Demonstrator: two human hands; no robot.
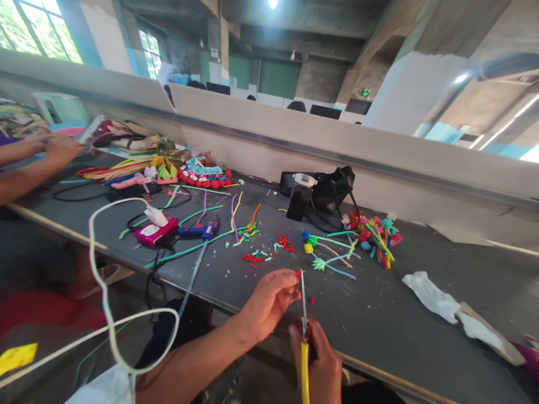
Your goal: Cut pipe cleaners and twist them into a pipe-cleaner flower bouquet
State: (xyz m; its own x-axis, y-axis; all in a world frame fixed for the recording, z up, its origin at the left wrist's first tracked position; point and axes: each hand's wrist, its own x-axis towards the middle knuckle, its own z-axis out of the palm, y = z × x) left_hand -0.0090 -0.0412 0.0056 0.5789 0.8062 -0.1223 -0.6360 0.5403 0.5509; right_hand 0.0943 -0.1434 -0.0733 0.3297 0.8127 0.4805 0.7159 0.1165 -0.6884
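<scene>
My left hand [273,300] is closed in a pinch above the table's front edge, with a small red piece [298,274] at its fingertips. To its right, my right hand [320,359] grips scissors [305,359] with yellow handles, their blades pointing up and away beside the red piece. A loose red bit [313,300] lies on the table just right of the blades. Beyond my hands are small piles of red cut pieces [286,242] and pale scraps. Several pipe-cleaner flowers [319,262] with coloured heads and thin stems lie to the right of these piles.
A blue glue gun [206,229] and a pink power box [158,231] stand left, with a white cable [105,297] looping in front. A phone [298,202] and black bag [334,188] stand at the back. Another person's hands [59,148] work at far left.
</scene>
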